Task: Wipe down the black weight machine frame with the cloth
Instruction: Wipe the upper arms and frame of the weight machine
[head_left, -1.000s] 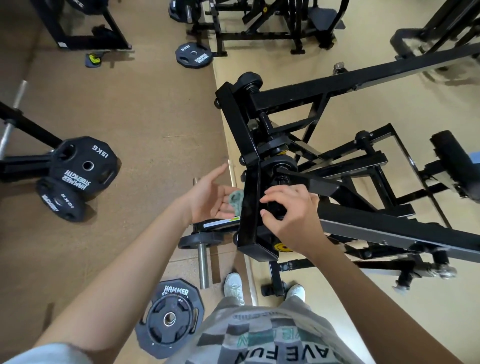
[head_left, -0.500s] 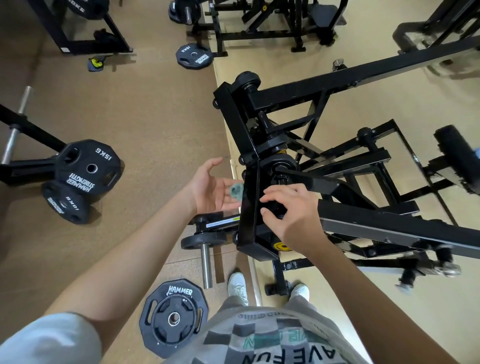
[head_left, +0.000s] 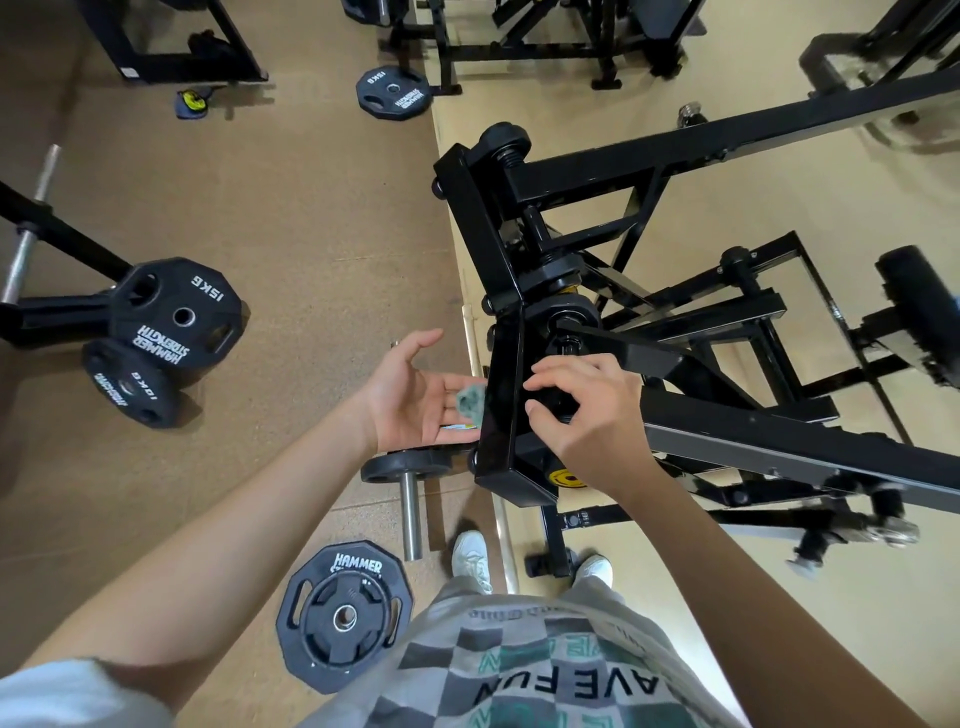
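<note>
Black weight machine frame (head_left: 497, 441) fills the centre and right of the picture, its long beams running off to the upper right and lower right. A glossy upright post of it stands at mid-frame between the 2 hands. The cloth (head_left: 470, 403), a small grey-green wad, sits just left of that post, at the tips of the left hand (head_left: 410, 397). It appears to touch the post's side, though the contact itself is hard to make out. The left hand is spread wide, palm turned up and inward, fingers straight and thumb raised away from them. The right hand (head_left: 589, 413) lies just right of the post, its fingers (head_left: 558, 370) and thumb curled round a dark round part of the frame behind the post.

On the brown floor at the left, a plate marked 15KG (head_left: 179, 312) leans over a smaller plate marked 10KG (head_left: 124, 392). A Hammer plate (head_left: 344, 617) lies flat at lower centre, near a steel peg (head_left: 410, 514). Another 15KG plate (head_left: 393, 93) lies at the top. 2 white shoes (head_left: 470, 560) show at the bottom, above a checkered shirt (head_left: 519, 670).
</note>
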